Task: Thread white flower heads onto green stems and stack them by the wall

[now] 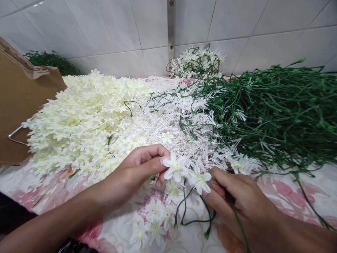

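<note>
1. Two white blooms (176, 168): side by side between both hands, above floral cloth (295, 193).
2. Left hand (129, 175): thumb and forefinger pinching one by its petal.
3. Right hand (237, 196): fingers closed at the other's edge, green strand (240, 228) hanging below.
4. Beyond: cream blossoms (84, 116) left, white filaments (158, 123) central, green stems (279, 112) right.

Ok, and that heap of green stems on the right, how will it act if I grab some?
The green stems look thin and curled over one another, so a grabbed few would likely drag neighbours along. They bend in loops, which suggests they flex rather than snap. Some white strands lie mixed in at the edge and may come too.
</note>
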`<state>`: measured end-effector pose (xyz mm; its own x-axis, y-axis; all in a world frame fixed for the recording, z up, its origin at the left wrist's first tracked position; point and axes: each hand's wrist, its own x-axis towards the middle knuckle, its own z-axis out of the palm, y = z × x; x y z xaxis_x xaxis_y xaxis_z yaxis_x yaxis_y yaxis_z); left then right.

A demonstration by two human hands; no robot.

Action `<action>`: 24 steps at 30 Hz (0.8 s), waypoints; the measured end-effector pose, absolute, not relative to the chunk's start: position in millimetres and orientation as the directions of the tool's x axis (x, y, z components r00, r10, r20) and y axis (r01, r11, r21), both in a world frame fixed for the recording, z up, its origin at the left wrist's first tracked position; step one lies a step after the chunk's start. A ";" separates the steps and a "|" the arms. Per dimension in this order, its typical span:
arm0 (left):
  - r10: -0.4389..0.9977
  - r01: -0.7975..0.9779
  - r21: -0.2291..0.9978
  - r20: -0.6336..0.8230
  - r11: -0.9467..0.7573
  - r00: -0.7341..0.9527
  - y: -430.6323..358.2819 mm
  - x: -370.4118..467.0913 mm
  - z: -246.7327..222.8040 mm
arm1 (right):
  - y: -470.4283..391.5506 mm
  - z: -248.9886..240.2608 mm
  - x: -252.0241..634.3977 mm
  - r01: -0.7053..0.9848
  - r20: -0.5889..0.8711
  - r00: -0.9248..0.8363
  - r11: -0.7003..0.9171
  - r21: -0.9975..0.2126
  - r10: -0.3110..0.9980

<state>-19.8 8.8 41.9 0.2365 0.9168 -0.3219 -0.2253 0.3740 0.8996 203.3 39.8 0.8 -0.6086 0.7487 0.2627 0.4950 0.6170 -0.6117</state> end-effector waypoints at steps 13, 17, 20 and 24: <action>0.908 -0.662 0.625 -0.331 0.414 0.256 12.1 -9.0 39.7 | 39.9 -8.3 204.8 0.509 0.279 -0.625 0.652 -0.562 0.729; 0.897 -0.723 0.531 -0.271 0.442 0.349 10.6 -10.5 40.8 | 38.6 -11.2 207.4 0.497 0.306 -0.630 0.674 -0.547 0.714; 0.891 -0.725 0.520 -0.297 0.452 0.343 10.6 -11.7 41.9 | 37.5 -11.5 208.9 0.509 0.308 -0.629 0.678 -0.530 0.713; 0.899 -0.742 0.526 -0.359 0.416 0.250 12.3 -11.8 42.3 | 37.3 -9.4 208.2 0.493 0.306 -0.631 0.673 -0.551 0.713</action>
